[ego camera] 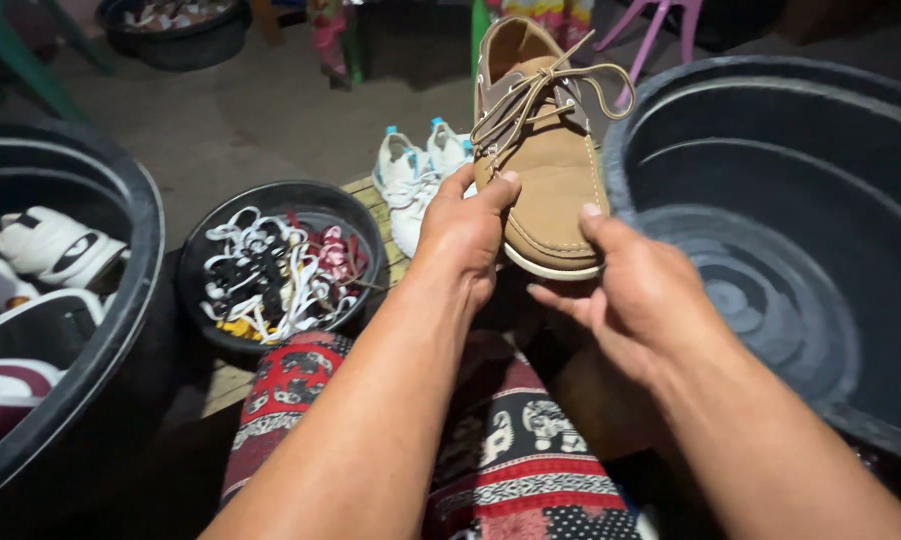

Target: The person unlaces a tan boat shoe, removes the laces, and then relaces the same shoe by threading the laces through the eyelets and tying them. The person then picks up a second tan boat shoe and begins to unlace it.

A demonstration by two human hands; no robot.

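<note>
Tan shoe (546, 165) gripped at toe by both hands' fingers (491, 190).

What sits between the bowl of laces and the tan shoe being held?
In the head view, a pair of white sneakers lies on the mat between the bowl of laces and the tan shoe; the left hand grips the shoe's near side.

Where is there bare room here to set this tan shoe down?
The big tub on the right looks bare inside. Bare floor lies beyond the lace bowl and white sneakers. Crowded: the left tub, holding shoes, and the bowl. Both hands, left and right, hold the tan shoe.
</note>
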